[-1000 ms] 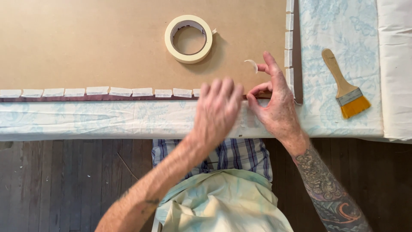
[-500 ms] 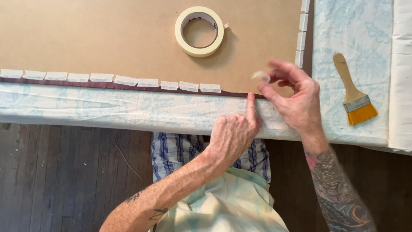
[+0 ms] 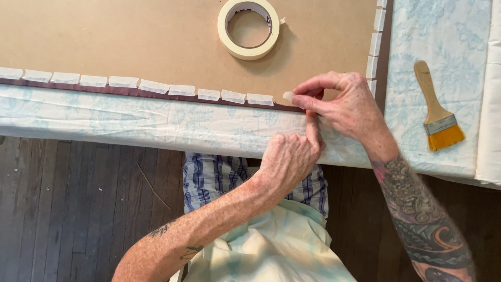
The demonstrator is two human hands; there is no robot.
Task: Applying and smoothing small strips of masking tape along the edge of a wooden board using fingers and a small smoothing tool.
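Fingers (image 3: 305, 100) of our right hand (image 3: 349, 112) pinch a small piece of masking tape (image 3: 288, 96) between thumb and forefinger, so that the pale scrap sticks out just left of the fingertips, right of centre in the frame. It hovers at the lower edge of the brown board (image 3: 130, 42), at the right end of the row of tape pieces (image 3: 156, 86) that runs along that edge from the far left. Our left hand (image 3: 289, 156) sits just below, loosely curled and holding nothing, its forefinger stretched up to press at the board's edge, touching the underside of the right hand. A dark strip (image 3: 104, 90) shows under the row of tape pieces. Above, at top centre, the tape roll (image 3: 248, 28) lies flat on the board. More tape pieces run up the board's right edge (image 3: 374, 44). Well to the right, a brush (image 3: 437, 107) with yellow bristles lies on the pale patterned cloth (image 3: 156, 122) covering the bench.
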